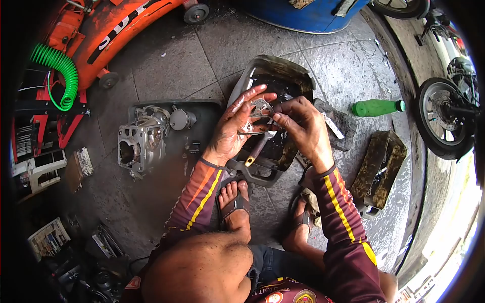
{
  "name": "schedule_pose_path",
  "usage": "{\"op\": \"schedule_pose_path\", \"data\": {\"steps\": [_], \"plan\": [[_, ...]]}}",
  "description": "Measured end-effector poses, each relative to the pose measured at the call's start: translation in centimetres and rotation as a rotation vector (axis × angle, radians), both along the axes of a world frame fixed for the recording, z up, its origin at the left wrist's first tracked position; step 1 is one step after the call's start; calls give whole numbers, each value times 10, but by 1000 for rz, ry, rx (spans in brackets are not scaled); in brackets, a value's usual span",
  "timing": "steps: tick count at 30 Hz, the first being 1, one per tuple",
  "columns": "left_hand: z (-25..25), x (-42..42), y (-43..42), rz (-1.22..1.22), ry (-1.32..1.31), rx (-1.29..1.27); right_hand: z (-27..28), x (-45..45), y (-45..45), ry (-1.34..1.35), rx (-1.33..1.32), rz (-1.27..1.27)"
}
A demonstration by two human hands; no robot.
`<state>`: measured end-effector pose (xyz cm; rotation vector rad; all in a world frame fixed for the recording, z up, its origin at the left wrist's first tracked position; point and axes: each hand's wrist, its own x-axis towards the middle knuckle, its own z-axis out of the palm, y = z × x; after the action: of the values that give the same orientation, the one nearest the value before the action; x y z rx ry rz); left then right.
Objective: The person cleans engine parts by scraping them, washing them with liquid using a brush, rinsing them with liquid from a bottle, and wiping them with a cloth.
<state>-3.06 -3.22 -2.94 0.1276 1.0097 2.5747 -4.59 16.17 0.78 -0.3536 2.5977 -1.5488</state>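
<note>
thin metal piece point(261, 108), above basin point(275, 61): probably light, slick; best taken by edges. left hand point(228, 132): half-curled, holding it. right hand point(309, 132): nearly closed beside it, grip unclear.

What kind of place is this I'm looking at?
Probably a motorcycle repair shop: greasy engine casing on the floor tiles, orange air compressor with green coiled hose, and motorbike wheel at right.
</note>
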Motion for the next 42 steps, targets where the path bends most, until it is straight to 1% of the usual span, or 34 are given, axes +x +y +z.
{"op": "schedule_pose_path", "data": {"steps": [1, 3, 4, 5, 7, 9, 12, 15, 17, 18, 19, 21, 22, 24, 25, 27, 28, 29, 30, 31, 32, 33, 34, 35, 36, 37, 38, 39, 40, 41, 42], "plan": [[-1, 3, 1, 0, 1, 0, -3, 0, 1, 11, 30, 24], [-3, 8, 3, 40, -181, -140, -6, 0, 2, 23, 59, 52], [-5, 5, 5, 54, -181, -252, -5, 1, 4, 9, 58, 30], [-8, 7, 4, 55, -184, -252, -4, 2, 5, -5, 58, 8], [-12, 8, 5, 101, -60, -490, -2, 3, 6, 16, 94, 26], [-10, 7, 7, 92, -71, -478, -2, 3, 7, 63, 140, 16], [-3, 6, 9, 82, -93, -453, -3, 1, 12, 55, 118, -7], [-4, 7, 9, 71, -81, -494, -2, 1, 15, 54, 130, -22], [-15, 8, 6, 111, -5, -570, -3, 2, 15, 43, 131, -42], [-16, 8, 5, 109, -2, -567, -3, 1, 16, 33, 132, -61], [-16, 7, 4, 143, -30, -567, -5, 1, 18, 36, 136, -65], [-19, 6, 0, 207, -68, -596, -13, -2, 26, 69, 86, -187], [-22, 6, -2, 217, -83, -591, -16, -4, 31, 83, 77, -241], [-26, 7, -4, 235, -80, -591, -16, -7, 37, 20, 24, -262], [-27, 6, -7, 200, -122, -569, -16, -6, 38, -13, 3, -270], [-26, 5, -1, 167, -98, -555, -24, -5, 35, -56, -57, -300], [-18, 6, 4, 124, -89, -576, -28, -3, 29, -135, -139, -332], [-12, 7, 11, 77, -77, -593, -26, 0, 26, -126, -124, -286], [-21, 6, 11, 7, -63, -515, -28, 3, 22, -117, -144, -264], [-24, 6, 12, -56, -84, -383, -31, 4, 19, -165, -183, -229], [-24, 7, 18, -49, -75, -216, -29, 8, 21, -127, -122, -156], [-24, 8, 23, -42, -72, -49, -37, 11, 22, -59, -118, -106], [-24, 8, 23, -120, -98, -12, -33, 12, 24, -65, -71, -98], [-24, 10, 24, -136, -162, -3, -29, 13, 25, -76, -28, -83], [-24, 10, 26, -137, -169, -18, -31, 15, 29, 77, -39, -185], [-25, 9, 28, -136, -174, -35, -29, 15, 34, 183, -7, -385], [-27, 8, 28, -143, -167, -28, -36, 11, 45, 226, -25, -629], [-30, 7, 27, -77, -194, -62, -58, 5, 65, 315, -42, -844], [-31, 6, 25, -9, -222, -100, -67, 1, 90, 300, -88, -1003], [-31, 7, 23, -4, -219, -101, -76, -5, 111, 378, -277, -1144], [-29, 6, 19, 28, -242, -53, -95, -6, 145, 418, -52, -1194]]}}
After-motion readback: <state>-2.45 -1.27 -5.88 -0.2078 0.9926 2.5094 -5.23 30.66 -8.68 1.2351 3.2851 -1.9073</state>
